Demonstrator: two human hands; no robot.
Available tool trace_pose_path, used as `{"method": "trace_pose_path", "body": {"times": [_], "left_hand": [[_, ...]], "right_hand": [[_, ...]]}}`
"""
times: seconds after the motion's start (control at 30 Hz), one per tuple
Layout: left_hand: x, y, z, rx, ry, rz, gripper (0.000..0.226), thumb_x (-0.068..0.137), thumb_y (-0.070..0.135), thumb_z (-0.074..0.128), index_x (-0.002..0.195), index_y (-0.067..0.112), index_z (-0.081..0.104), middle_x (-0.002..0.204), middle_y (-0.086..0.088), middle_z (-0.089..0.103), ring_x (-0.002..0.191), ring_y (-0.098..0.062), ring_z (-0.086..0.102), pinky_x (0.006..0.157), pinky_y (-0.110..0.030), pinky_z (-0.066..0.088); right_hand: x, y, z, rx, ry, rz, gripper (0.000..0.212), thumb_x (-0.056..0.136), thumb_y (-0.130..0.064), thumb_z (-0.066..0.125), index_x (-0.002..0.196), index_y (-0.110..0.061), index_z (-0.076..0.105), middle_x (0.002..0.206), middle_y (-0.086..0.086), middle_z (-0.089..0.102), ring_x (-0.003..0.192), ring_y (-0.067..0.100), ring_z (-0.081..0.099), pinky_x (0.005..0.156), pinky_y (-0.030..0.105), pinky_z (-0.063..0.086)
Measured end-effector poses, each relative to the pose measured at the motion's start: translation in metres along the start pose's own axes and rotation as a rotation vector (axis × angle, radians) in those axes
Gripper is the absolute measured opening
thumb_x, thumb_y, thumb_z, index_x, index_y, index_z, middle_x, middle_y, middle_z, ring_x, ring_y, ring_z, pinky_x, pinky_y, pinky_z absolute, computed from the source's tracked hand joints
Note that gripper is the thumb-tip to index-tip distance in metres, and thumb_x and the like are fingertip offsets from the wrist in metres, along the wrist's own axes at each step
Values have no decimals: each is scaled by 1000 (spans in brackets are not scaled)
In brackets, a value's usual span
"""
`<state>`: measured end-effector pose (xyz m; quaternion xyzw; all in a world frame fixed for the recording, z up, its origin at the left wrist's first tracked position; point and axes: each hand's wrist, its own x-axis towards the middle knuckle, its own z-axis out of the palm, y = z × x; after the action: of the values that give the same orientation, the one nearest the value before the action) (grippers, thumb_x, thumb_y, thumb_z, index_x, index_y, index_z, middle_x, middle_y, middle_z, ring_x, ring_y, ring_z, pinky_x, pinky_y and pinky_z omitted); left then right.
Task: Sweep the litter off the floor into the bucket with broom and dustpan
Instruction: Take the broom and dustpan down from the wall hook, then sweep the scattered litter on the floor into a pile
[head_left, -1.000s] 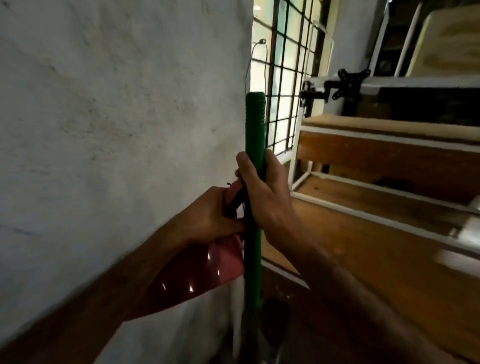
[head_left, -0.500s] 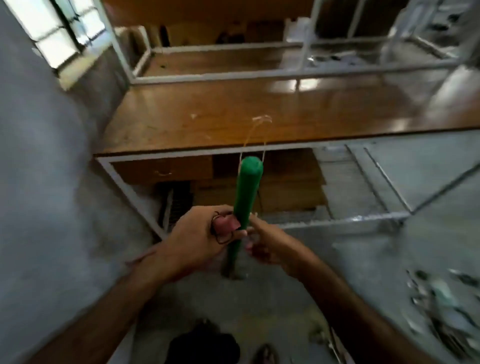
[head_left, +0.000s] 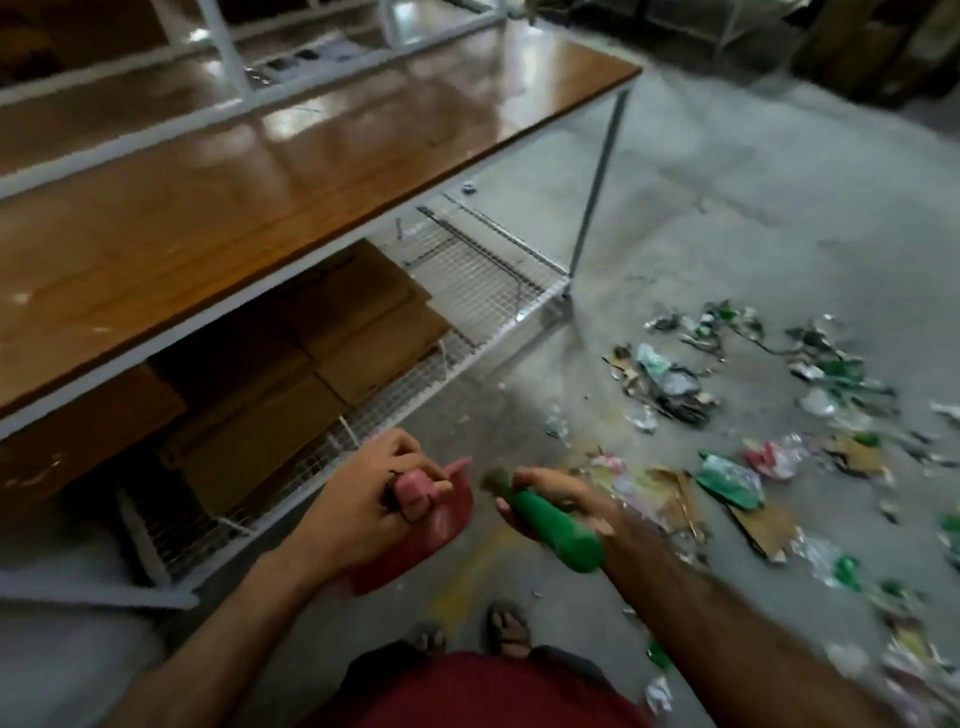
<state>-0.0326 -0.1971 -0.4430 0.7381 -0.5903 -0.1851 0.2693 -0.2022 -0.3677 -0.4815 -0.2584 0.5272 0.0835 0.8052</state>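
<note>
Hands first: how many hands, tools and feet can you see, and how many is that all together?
Hands: 2, the left hand and the right hand.
Tools: 2, the red dustpan in the left hand and the green broom handle in the right hand.
Feet: 2, one foot showing well and the other foot only partly.
Total: 6.

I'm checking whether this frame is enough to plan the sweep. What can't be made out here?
Head view only:
- Bucket: not in frame.
- Broom head: hidden below the right hand; only the green handle shows.
- Dustpan: mostly covered by the left hand.
- Litter: blurred by motion, cut off at the right edge.
</note>
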Motion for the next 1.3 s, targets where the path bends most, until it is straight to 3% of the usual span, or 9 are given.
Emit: {"method": "trace_pose_path", "body": {"times": [0.17,0.33,0.53,0.63,0.8,0.9,1.0,1.07,1.3], "left_hand": [[3,-42,17,409,-56,-81,43,88,71,37,102,36,57,88,10,62,80,-12,62,60,-32,50],[0,-75,41,426,-260,-284,77,76,88,22,140,48,41,104,-1,73,91,-23,68,63,-31,53],[-13,-66,56,-627,-445,-734,39,90,40,65,128,33,59,92,-12,72,75,-19,69,66,-33,58],[-24,-61,64,-824,-580,-623,51,77,13,81,124,21,62,106,-17,71,88,-16,70,74,-30,59],[-35,-63,85,-867,-775,-536,84,58,25,94,132,22,55,121,-6,65,110,-15,67,90,-33,56],[-34,-66,103,-903,-647,-663,69,66,55,82,110,4,67,92,-8,69,99,-24,69,92,-38,55],[-32,-82,122,-828,-505,-780,16,89,10,68,100,-2,66,83,-21,70,87,-34,72,62,-26,57],[-33,-92,127,-833,-533,-915,19,89,-8,60,106,-2,58,91,-29,67,71,-26,72,53,-26,54],[-46,-127,145,-660,-628,-1182,19,89,-6,56,108,-4,59,91,-28,65,52,-20,61,42,-27,49]], "right_hand": [[27,24,-43,-629,348,-75,14,94,-13,53,97,0,53,61,11,61,39,13,58,36,21,47],[23,72,-70,-1247,643,-223,43,93,-36,62,125,-9,51,117,11,61,105,26,62,75,25,47],[33,138,-66,-798,609,-138,23,96,-30,58,100,-12,44,87,14,64,62,23,67,52,34,54],[40,167,-55,-621,593,-175,23,92,-33,62,98,-16,47,85,11,66,65,22,66,62,42,59],[43,198,-47,-568,630,-250,38,91,-50,61,115,-21,54,98,5,67,66,9,57,53,19,41],[44,215,-61,-590,634,-226,38,92,-45,62,120,-21,53,98,7,64,76,18,59,59,26,47],[44,233,-82,-585,661,-119,33,83,-38,65,104,-21,47,95,10,65,78,26,64,72,47,55],[40,241,-91,-717,706,-53,37,81,-44,62,104,-20,45,96,9,63,84,28,64,72,42,53],[79,298,-124,-1115,655,79,45,97,-52,43,124,-16,48,118,13,65,106,33,64,86,40,49]]}}
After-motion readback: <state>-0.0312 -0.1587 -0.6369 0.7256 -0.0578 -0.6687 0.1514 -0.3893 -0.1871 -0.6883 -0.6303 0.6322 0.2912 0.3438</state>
